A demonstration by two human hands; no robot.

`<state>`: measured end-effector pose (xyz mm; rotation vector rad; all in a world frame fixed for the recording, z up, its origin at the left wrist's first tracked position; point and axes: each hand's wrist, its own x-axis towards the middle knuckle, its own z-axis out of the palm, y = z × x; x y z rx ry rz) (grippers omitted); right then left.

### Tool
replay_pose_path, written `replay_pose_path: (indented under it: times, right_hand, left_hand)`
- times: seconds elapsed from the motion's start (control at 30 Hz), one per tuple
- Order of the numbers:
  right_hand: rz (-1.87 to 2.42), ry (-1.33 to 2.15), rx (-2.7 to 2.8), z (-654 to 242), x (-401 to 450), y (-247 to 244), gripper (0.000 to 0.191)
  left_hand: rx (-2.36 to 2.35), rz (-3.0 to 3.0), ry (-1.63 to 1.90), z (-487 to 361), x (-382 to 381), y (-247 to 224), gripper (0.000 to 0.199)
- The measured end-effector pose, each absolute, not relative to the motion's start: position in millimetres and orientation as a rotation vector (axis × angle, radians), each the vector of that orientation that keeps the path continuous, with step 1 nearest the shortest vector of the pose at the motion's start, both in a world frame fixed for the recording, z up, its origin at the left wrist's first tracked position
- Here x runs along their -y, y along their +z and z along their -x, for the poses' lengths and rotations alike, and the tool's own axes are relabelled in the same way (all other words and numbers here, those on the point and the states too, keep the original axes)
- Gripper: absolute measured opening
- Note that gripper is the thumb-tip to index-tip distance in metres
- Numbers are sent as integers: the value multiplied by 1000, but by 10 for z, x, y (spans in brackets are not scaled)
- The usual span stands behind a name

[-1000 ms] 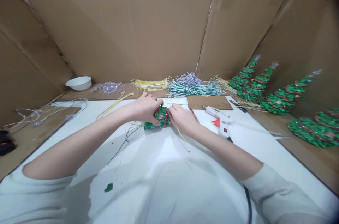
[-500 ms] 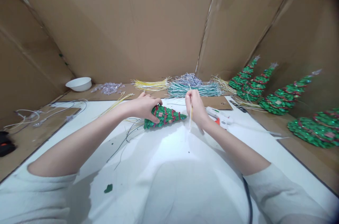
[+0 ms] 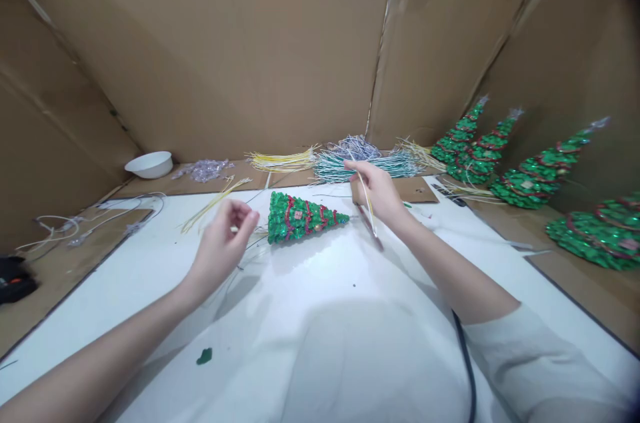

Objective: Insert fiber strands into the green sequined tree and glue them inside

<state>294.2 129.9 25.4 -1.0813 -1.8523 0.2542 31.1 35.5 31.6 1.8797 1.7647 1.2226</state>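
Observation:
A small green Christmas tree (image 3: 305, 218) with red garland lies on its side on the white table, its tip towards my right hand. My left hand (image 3: 223, 236) is beside the tree's base, apart from it, with fingers curled towards the thumb. Thin wires trail from the base past these fingers; whether they hold one is unclear. My right hand (image 3: 377, 190) is closed around thin white and yellow wires (image 3: 369, 202) beyond the tip. A dark, pointed tool (image 3: 373, 236) shows under the palm, mostly hidden.
Bundles of yellow wires (image 3: 283, 161) and green wires (image 3: 333, 166) lie at the back. Finished trees (image 3: 533, 180) stand on the right. A white bowl (image 3: 150, 164) and clear ornaments (image 3: 206, 170) are back left. A green scrap (image 3: 205, 356) and black cable (image 3: 465, 356) lie nearer.
My left hand has let go of the tree and moved left, past its base. My right hand has turned slightly, still with the wires in it. The tree stays lying down.

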Motion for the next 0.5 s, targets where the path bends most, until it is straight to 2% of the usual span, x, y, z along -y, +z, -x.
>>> replay_pose_path:
  times: [0.07, 0.27, 0.33, 0.5]
  right_hand:
    - [1146, 292, 1877, -2991, -1336, 275, 50]
    - [1300, 525, 2419, -3036, -1316, 193, 34]
    - [1312, 551, 2486, -3013, -1307, 96, 33]
    - [1307, 507, 2524, -2947, -1333, -51, 16]
  left_hand:
    - [-1655, -1830, 1033, -330, -302, 182, 23]
    - [-1642, -2091, 744, -349, -432, -10, 31]
    - [-1676, -2147, 724, -329, -476, -49, 29]
    - [-1696, -2226, 894, -284, -518, -48, 21]
